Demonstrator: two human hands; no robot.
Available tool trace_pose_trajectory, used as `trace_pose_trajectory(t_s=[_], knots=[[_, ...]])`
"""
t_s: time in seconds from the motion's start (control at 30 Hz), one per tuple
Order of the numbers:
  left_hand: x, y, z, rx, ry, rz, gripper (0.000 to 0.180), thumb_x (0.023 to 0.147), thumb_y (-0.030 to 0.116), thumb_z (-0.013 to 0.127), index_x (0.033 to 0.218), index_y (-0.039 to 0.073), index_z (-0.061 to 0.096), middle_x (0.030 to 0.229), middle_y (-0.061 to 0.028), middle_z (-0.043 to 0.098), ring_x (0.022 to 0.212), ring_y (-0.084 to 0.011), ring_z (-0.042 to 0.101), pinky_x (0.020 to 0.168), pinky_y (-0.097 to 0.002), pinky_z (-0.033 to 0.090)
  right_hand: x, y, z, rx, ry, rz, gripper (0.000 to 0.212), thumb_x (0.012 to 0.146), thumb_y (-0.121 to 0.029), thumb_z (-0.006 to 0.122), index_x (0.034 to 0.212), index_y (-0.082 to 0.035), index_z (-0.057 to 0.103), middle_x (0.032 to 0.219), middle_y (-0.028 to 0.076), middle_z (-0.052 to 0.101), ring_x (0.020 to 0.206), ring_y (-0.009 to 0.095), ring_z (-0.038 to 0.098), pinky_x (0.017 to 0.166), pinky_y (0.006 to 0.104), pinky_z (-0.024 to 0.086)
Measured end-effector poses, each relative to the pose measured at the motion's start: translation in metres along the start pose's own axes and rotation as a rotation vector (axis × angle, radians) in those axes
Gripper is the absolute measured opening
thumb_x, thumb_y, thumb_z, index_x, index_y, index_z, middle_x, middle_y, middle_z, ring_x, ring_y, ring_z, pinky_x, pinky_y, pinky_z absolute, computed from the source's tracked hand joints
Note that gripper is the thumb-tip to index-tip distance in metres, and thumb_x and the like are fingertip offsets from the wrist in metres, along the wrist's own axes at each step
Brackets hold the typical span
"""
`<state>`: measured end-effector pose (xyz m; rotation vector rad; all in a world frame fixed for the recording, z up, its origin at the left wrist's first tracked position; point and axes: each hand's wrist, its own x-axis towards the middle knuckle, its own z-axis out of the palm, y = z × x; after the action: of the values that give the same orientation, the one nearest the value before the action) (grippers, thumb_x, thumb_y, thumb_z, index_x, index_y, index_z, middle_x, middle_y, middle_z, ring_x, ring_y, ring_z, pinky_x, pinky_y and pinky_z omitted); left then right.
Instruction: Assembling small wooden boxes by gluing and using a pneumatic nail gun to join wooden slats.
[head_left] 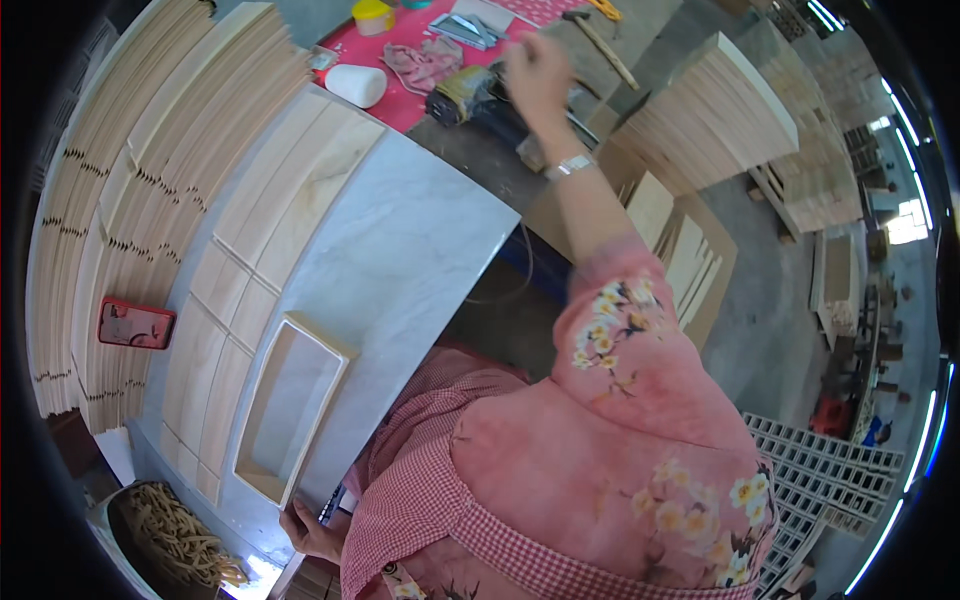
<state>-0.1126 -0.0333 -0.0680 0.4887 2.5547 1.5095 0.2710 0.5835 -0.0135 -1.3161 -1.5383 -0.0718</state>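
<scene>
A shallow wooden frame (345, 372), four-sided like a small drawer, lies on the pale marble-patterned tabletop (415, 215). My left hand (312, 532) is at its near corner, fingertips closed against the wood. A dark, blue-striped slim object (330, 505) shows beside that hand, partly hidden. Stretched far forward, my right hand (538, 80) is above the side bench, its fingers curled and somewhat blurred; whatever they hold is hidden. Below and left of it lies a tool wrapped in yellowish tape (462, 97). A hammer (605, 50) rests just beyond to the right.
Thin wooden boards (215, 130) stand stacked along the left, with a red-cased phone (137, 324) on them. Flat wood panels (310, 180) line the table. A tub of rubber bands (170, 535) sits near left. Tall board stacks (710, 120) rise at right.
</scene>
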Motion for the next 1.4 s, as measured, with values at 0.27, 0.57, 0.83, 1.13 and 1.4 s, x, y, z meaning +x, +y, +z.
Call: trace_pose_trajectory(t_s=[0.27, 0.57, 0.83, 1.13, 1.4], knots=[[0.003, 0.011, 0.006, 0.091, 0.017, 0.060, 0.022, 0.099, 0.015, 0.066, 0.114, -0.001, 0.070, 0.101, -0.0083, 0.073, 0.093, -0.0171, 0.063, 0.090, -0.0300, 0.048, -0.168, 0.150, -0.221, -0.845, -0.578, 1.084, 0.093, 0.077, -0.072, 0.069, 0.119, 0.011, 0.064, 0.117, 0.026, 0.066, 0.113, 0.040, 0.064, 0.096, 0.0450, 0.052], [0.004, 0.010, 0.003, -0.021, -0.081, 0.051, 0.034, 0.096, 0.013, 0.069, 0.127, -0.001, 0.066, 0.108, -0.0118, 0.071, 0.099, -0.0182, 0.063, 0.093, -0.0306, 0.048, -0.204, 0.181, -0.239, -0.752, -0.605, 1.037, 0.096, 0.072, -0.072, 0.073, 0.121, 0.010, 0.059, 0.122, 0.030, 0.062, 0.115, 0.044, 0.061, 0.097, 0.0479, 0.051], [-0.021, 0.052, 0.006, -0.261, -0.044, 0.023, 0.046, 0.093, 0.008, 0.066, 0.138, 0.003, 0.058, 0.109, -0.0110, 0.061, 0.096, -0.0183, 0.058, 0.089, -0.0290, 0.047, -0.163, 0.157, -0.253, -0.760, -0.092, 0.724, 0.084, 0.073, -0.059, 0.076, 0.114, 0.012, 0.060, 0.102, 0.027, 0.067, 0.091, 0.042, 0.067, 0.089, 0.0462, 0.053], [-0.015, 0.113, 0.000, -0.405, -0.097, 0.226, 0.068, 0.086, 0.002, 0.070, 0.149, 0.003, 0.045, 0.145, -0.0159, 0.042, 0.118, -0.0272, 0.055, 0.100, -0.0368, 0.049, -0.062, -0.046, -0.201, 0.739, -0.919, 0.338, 0.047, 0.101, -0.024, 0.051, 0.141, 0.001, 0.050, 0.129, 0.017, 0.064, 0.100, 0.024, 0.066, 0.090, 0.0346, 0.053], [0.003, 0.133, 0.041, -1.290, -0.544, -0.257, 0.052, 0.093, 0.007, 0.067, 0.143, 0.003, 0.050, 0.121, -0.0150, 0.066, 0.102, -0.0231, 0.068, 0.087, -0.0332, 0.056, -0.234, -0.291, -0.140, 1.300, -1.959, 0.425, 0.100, 0.074, -0.060, 0.065, 0.148, 0.002, 0.040, 0.134, 0.033, 0.054, 0.116, 0.038, 0.061, 0.088, 0.0415, 0.057]])
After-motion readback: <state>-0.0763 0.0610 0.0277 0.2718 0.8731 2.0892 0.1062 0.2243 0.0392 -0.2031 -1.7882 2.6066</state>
